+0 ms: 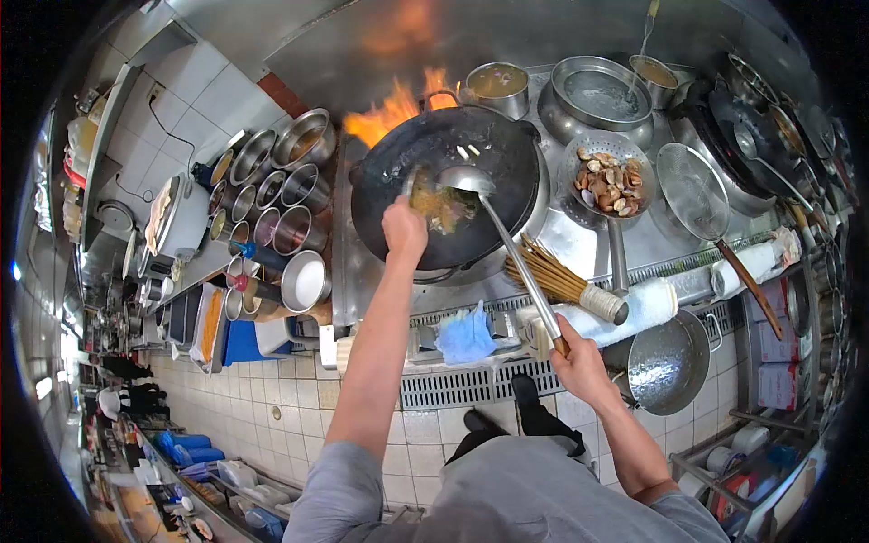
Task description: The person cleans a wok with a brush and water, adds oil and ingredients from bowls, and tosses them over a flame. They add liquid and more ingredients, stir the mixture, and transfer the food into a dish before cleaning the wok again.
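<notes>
A large black wok (389, 163) sits on the stove with flames at its back left edge. Over its middle, my left hand (404, 228) is closed around a small dish or bowl, partly hidden by the fingers and blurred, above browned food (445, 210) in the wok. Two white pieces lie farther back on the wok's surface. My right hand (579, 362) grips the wooden end of a long-handled ladle (520, 249), whose metal bowl rests inside the wok, just right of my left hand.
Right of the wok are a perforated ladle of clams (613, 183), a water pot (601, 92), a bamboo brush (554, 271) and a wire strainer (692, 185). Metal bowls (306, 281) and flames (385, 116) are at the left. A blue cloth (465, 335) lies at the front edge.
</notes>
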The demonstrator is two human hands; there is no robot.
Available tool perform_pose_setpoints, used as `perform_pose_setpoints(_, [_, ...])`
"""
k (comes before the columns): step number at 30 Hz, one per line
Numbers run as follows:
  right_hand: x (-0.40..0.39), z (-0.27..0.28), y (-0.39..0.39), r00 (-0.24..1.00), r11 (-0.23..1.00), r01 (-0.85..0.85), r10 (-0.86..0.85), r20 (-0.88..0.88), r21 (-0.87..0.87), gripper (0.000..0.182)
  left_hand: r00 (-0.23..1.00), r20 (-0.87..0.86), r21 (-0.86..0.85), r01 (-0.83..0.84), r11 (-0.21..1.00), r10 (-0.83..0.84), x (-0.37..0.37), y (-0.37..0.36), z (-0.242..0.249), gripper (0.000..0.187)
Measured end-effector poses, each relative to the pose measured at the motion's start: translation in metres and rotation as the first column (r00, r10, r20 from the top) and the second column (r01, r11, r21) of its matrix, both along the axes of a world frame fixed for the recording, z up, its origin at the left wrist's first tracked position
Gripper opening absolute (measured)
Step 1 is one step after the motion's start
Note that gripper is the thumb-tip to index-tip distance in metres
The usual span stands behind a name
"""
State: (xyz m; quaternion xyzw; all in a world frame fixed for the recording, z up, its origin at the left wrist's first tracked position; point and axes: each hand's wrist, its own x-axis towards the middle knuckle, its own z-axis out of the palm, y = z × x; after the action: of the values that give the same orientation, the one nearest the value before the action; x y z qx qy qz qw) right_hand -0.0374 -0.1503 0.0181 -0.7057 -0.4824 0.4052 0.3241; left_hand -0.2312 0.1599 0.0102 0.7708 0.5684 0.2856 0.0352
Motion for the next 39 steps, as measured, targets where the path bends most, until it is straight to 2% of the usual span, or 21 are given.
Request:
perform_pose_setpoints(1, [-0.003, 0.0, -0.001, 1.0, 1.0, -0.002, 0.002, -0.003, 0.012, 0.058, 0.992, 0.088, -0.03, -0.087, 0.996, 0.09, -0.004, 0.0, -0.001, 0.016])
perform_pose_setpoints(2, [-0.006, 0.001, -0.003, 1.0, 1.0, -0.005, 0.006, -0.002, 0.022, 0.057, 0.999, 0.046, -0.028, -0.012, 1.0, 0.013, -0.006, -0.006, -0.004, 0.013])
perform_pose_setpoints(6, [-0.011, 0.017, -0.019, 0.997, 0.998, -0.003, 0.007, -0.071, 0.066, 0.055, 0.988, 0.135, -0.09, -0.061, 0.994, 0.073, -0.031, -0.01, -0.005, 0.011])
perform_pose_setpoints(9, [-0.006, 0.036, -0.025, 0.985, 0.998, -0.057, 0.062, -0.161, 0.037, 0.054, 0.757, 0.579, -0.383, -0.074, 0.921, 0.302, -0.058, -0.009, -0.006, 0.02])
perform_pose_setpoints(11, [0.001, 0.048, 0.003, 0.901, 0.975, -0.054, -0.045, -0.432, -0.214, 0.053, 0.73, 0.598, -0.383, -0.102, 0.918, 0.33, -0.072, -0.011, -0.015, 0.025])
perform_pose_setpoints(13, [-0.004, 0.035, 0.035, 0.947, 0.997, -0.051, 0.027, -0.319, -0.066, 0.052, 0.571, 0.744, -0.386, -0.056, 0.921, 0.347, -0.082, -0.019, -0.016, 0.023])
perform_pose_setpoints(15, [-0.016, 0.025, 0.058, 0.975, 0.997, -0.02, 0.037, -0.219, 0.081, 0.048, 0.522, 0.786, -0.358, -0.052, 0.932, 0.331, -0.094, -0.026, -0.013, 0.022])
perform_pose_setpoints(17, [-0.034, 0.013, 0.066, 0.977, 0.994, -0.02, 0.042, -0.208, 0.108, 0.049, 0.476, 0.822, -0.336, -0.04, 0.941, 0.313, -0.105, -0.036, -0.016, 0.022])
perform_pose_setpoints(18, [-0.039, 0.012, 0.068, 0.979, 0.99, -0.014, 0.042, -0.201, 0.138, 0.049, 0.379, 0.859, -0.363, -0.02, 0.931, 0.343, -0.113, -0.039, -0.018, 0.019])
perform_pose_setpoints(20, [-0.036, 0.028, 0.051, 0.956, 0.997, -0.063, 0.073, -0.284, 0.045, 0.049, 0.183, 0.91, -0.387, 0.046, 0.921, 0.373, -0.125, -0.051, -0.015, 0.013])
perform_pose_setpoints(22, [-0.028, 0.039, 0.036, 0.874, 0.982, -0.132, 0.05, -0.483, -0.137, 0.051, 0.098, 0.924, -0.374, 0.044, 0.926, 0.368, -0.134, -0.064, -0.008, 0.015])
perform_pose_setpoints(23, [-0.021, 0.037, 0.042, 0.877, 0.981, -0.136, 0.054, -0.477, -0.139, 0.051, 0.017, 0.931, -0.365, 0.041, 0.93, 0.365, -0.138, -0.071, -0.006, 0.017])
perform_pose_setpoints(25, [-0.009, 0.031, 0.065, 0.855, 0.986, -0.138, 0.07, -0.513, -0.094, 0.052, -0.011, 0.928, -0.372, 0.058, 0.927, 0.373, -0.149, -0.082, -0.007, 0.015])
perform_pose_setpoints(26, [-0.009, 0.032, 0.075, 0.93, 0.993, -0.114, 0.097, -0.353, -0.027, 0.054, -0.035, 0.927, -0.371, 0.074, 0.926, 0.374, -0.154, -0.087, -0.006, 0.015])
perform_pose_setpoints(27, [-0.01, 0.021, 0.085, 0.93, 0.992, -0.125, 0.108, -0.352, -0.026, 0.054, -0.058, 0.925, -0.371, 0.088, 0.925, 0.376, -0.159, -0.091, -0.005, 0.015])
perform_pose_setpoints(29, [-0.017, -0.008, 0.103, 0.996, 0.958, -0.075, 0.056, 0.075, 0.278, 0.054, -0.077, 0.918, -0.385, 0.074, 0.92, 0.39, -0.169, -0.099, -0.008, 0.015])
perform_pose_setpoints(31, [-0.017, -0.009, 0.103, 0.986, 0.948, -0.132, 0.096, 0.137, 0.29, 0.053, -0.128, 0.919, -0.366, 0.071, 0.928, 0.372, -0.182, -0.101, -0.016, 0.013])
perform_pose_setpoints(33, [-0.031, 0.036, 0.093, 0.987, 0.992, -0.109, 0.115, -0.113, 0.055, 0.053, -0.176, 0.92, -0.344, 0.069, 0.936, 0.351, -0.194, -0.106, -0.018, 0.012])
perform_pose_setpoints(35, [-0.05, 0.015, 0.087, 0.993, 0.944, -0.118, 0.116, 0.024, 0.309, 0.053, -0.189, 0.921, -0.331, 0.076, 0.94, 0.34, -0.209, -0.11, -0.023, 0.013])
perform_pose_setpoints(37, [-0.089, 0.044, 0.089, 0.945, 0.99, -0.083, 0.115, -0.305, 0.117, 0.054, -0.21, 0.915, -0.346, 0.034, 0.938, 0.345, -0.224, -0.113, -0.025, 0.015])
perform_pose_setpoints(39, [-0.116, 0.06, 0.111, 0.803, 0.979, -0.203, 0.183, -0.567, 0.027, 0.056, -0.223, 0.906, -0.365, 0.012, 0.931, 0.358, -0.241, -0.114, -0.026, 0.016])
